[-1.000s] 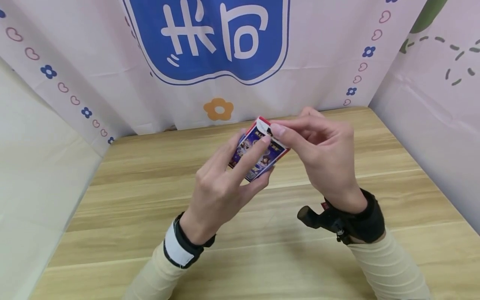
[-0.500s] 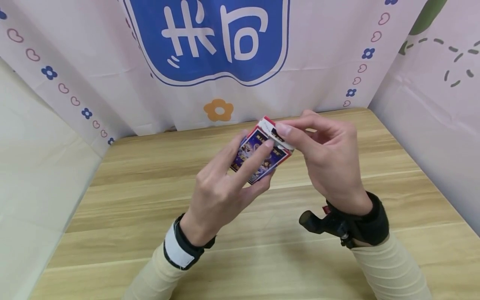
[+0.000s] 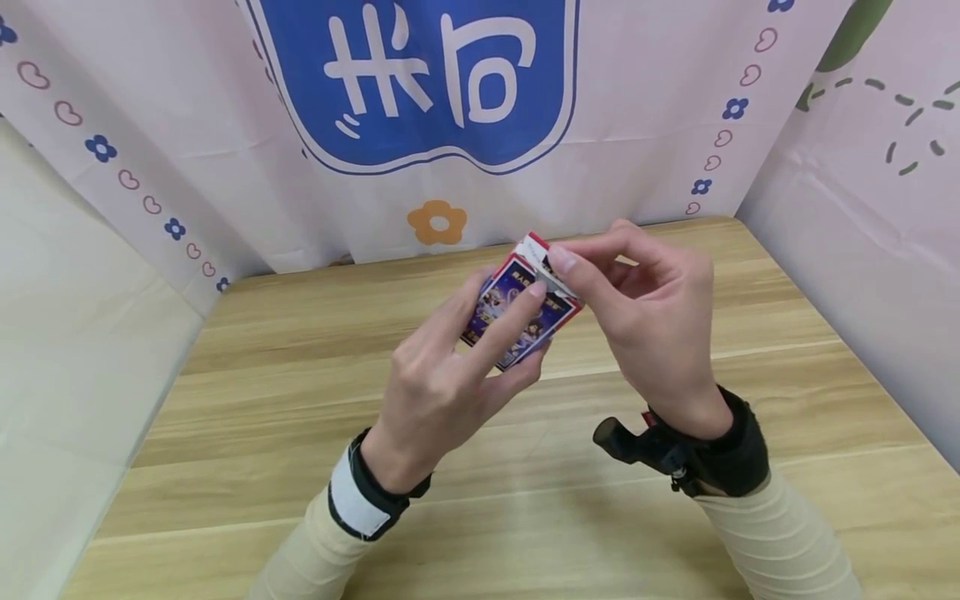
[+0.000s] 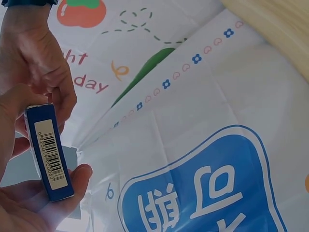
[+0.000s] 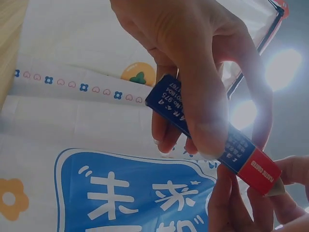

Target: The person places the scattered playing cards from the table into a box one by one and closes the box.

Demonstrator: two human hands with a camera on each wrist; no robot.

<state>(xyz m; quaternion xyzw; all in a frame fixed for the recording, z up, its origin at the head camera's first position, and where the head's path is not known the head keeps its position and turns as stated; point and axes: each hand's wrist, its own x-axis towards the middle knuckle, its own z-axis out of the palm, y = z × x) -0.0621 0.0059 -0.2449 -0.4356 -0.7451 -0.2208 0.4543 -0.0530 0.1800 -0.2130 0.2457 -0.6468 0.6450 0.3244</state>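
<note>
A small playing-card box [image 3: 512,282], dark blue with red edges and a printed picture front, is held tilted above the table. My left hand [image 3: 442,371] grips it, with the index finger lying across the front. At its upper end a white flap [image 3: 533,249] stands up, and my right hand [image 3: 662,312] pinches that flap between thumb and fingers. The left wrist view shows a barcode label [image 4: 50,153] on the box's narrow blue end. In the right wrist view the red end [image 5: 260,173] reads "PLASTIC COATED". What the box contains is hidden.
Beneath both hands is a wood-grain table [image 3: 255,400]. A white printed curtain [image 3: 202,100] with a blue emblem hangs along its back edge, and pale sheets [image 3: 862,217] flank the sides. Black straps [image 3: 738,442] with a camera mount circle the wrists.
The box has shifted slightly to the right, and more of its white flapped end shows than a second ago. My right hand moved a little right, then slightly back, keeping its pinch.
</note>
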